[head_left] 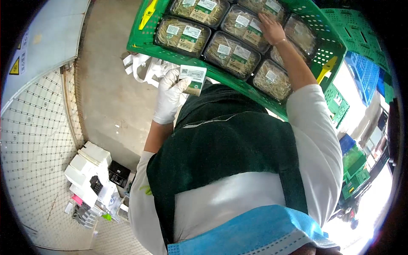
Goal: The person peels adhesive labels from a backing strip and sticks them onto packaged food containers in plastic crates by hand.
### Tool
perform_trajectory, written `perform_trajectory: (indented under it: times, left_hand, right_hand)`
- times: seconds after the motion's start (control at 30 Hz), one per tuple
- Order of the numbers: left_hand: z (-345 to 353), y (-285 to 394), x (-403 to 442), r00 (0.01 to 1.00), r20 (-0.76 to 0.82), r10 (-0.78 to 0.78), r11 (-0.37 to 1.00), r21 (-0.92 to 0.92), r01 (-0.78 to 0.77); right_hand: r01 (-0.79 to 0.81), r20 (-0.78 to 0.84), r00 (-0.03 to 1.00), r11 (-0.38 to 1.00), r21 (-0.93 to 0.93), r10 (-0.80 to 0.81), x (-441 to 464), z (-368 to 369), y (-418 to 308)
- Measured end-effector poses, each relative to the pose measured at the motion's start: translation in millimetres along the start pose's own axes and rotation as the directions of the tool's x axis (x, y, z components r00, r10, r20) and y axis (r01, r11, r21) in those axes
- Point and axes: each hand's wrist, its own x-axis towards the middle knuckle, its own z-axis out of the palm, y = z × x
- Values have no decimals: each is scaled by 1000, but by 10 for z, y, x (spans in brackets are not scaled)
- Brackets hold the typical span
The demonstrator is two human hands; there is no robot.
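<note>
Just beyond the green apron [221,148], the gloved left hand [171,91] pinches a printed label [194,74]; past it, the green crate [151,49] holds labelled trays [176,32], over which the bare right hand [272,32] lies, fingers extended.

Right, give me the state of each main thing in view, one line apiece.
Left hand: gloved, gripping a printed label
Right hand: bare, over the packs
Printed label: held, print facing the camera
Green crate: open-topped, loaded
Near left pack: filled, green-and-brown label showing
Near right pack: filled, only a white label showing
Apron: worn
</note>
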Motion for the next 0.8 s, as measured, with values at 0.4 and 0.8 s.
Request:
perform_trajectory:
  times: [0.4, 0.8]
  left_hand:
    - [156, 191, 42, 991, 92, -93, 990, -94, 102]
    - [702, 150, 288, 965, 260, 15, 829, 537, -158]
  right_hand:
    - [-258, 68, 959, 945, -199, 276, 243, -6, 269]
    - [38, -30, 999, 614, 788, -24, -726, -2072, -1077]
